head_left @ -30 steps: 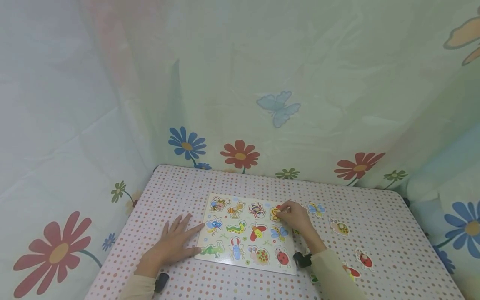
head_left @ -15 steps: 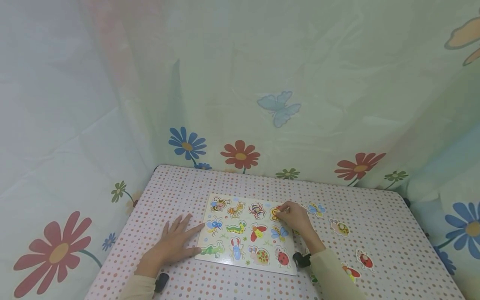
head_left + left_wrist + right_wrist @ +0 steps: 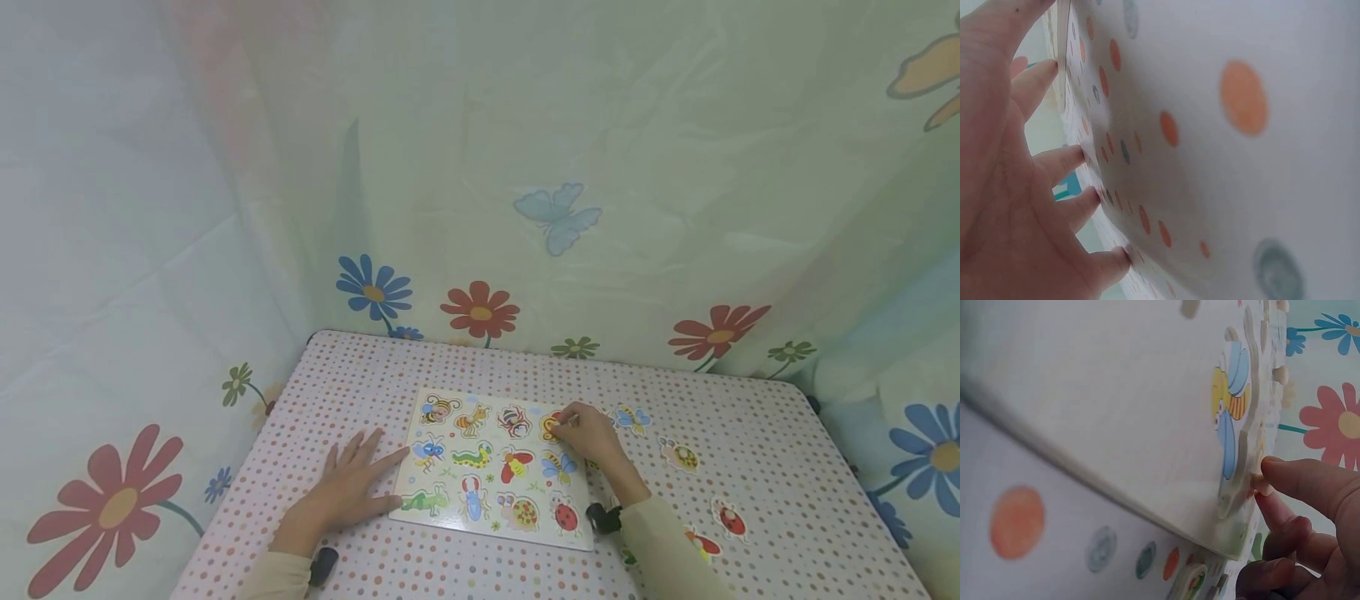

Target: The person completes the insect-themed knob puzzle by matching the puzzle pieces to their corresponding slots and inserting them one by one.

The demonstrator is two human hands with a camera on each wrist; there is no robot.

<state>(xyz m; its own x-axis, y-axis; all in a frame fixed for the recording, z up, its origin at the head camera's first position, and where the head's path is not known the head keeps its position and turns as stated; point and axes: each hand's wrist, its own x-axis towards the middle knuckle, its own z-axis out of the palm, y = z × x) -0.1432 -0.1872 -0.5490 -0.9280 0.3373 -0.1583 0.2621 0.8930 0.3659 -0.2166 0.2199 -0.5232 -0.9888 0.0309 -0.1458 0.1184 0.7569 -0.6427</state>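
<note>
A pale puzzle board (image 3: 446, 517) with rows of colourful insect pictures lies on the table. At its top right corner my right hand (image 3: 596, 435) pinches the small wooden knob (image 3: 1262, 484) of a red-and-yellow puzzle piece (image 3: 549, 427) between thumb and index finger. The piece is partly hidden by the fingers, and whether it sits fully flat I cannot tell. Close by, a blue-winged insect picture (image 3: 1225, 412) shows in the right wrist view. My left hand (image 3: 341, 492) rests at the left edge of the board, fingers spread, with thumb and index fingertip touching that edge.
Loose puzzle pieces lie right of the board: a blue-winged insect (image 3: 633, 419), a snail (image 3: 679, 454), a ladybird (image 3: 729, 520) and a red-winged insect (image 3: 703, 545) partly under the right sleeve. The dotted tablecloth (image 3: 360, 367) reaches the printed curtain (image 3: 450, 167) behind.
</note>
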